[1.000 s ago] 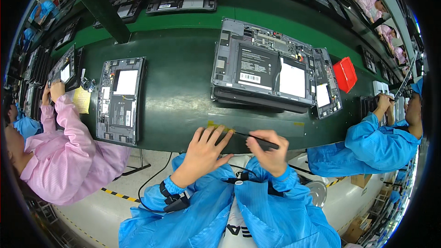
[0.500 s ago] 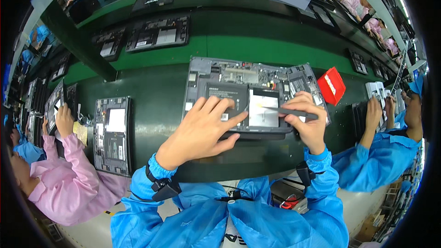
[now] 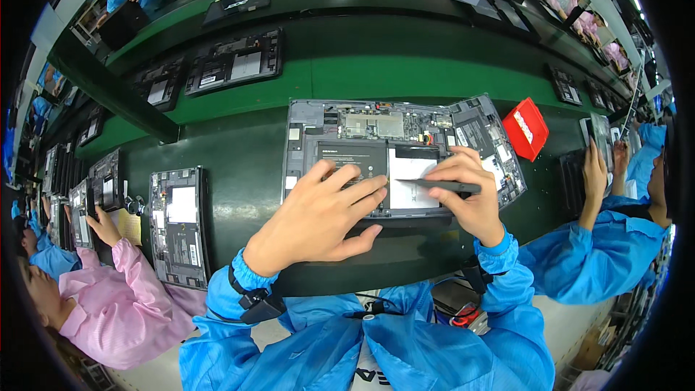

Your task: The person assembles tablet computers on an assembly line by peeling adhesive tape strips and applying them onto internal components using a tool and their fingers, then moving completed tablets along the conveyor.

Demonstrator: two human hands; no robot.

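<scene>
Grasping a slim dark tool (image 3: 455, 186) between thumb and fingers, the grip of the right hand (image 3: 479, 206) has the tool's tip over the white panel (image 3: 409, 168) of an opened laptop base (image 3: 300, 156), which is in front of the person at the green worktop (image 3: 246, 195). The left hand (image 3: 311, 221) is spread loosely above the dark battery (image 3: 362, 153), its grip released, but I cannot tell whether its fingertips touch. Just to the right I see another opened unit (image 3: 481, 134), angled, and near it a red bin (image 3: 525, 130).
</scene>
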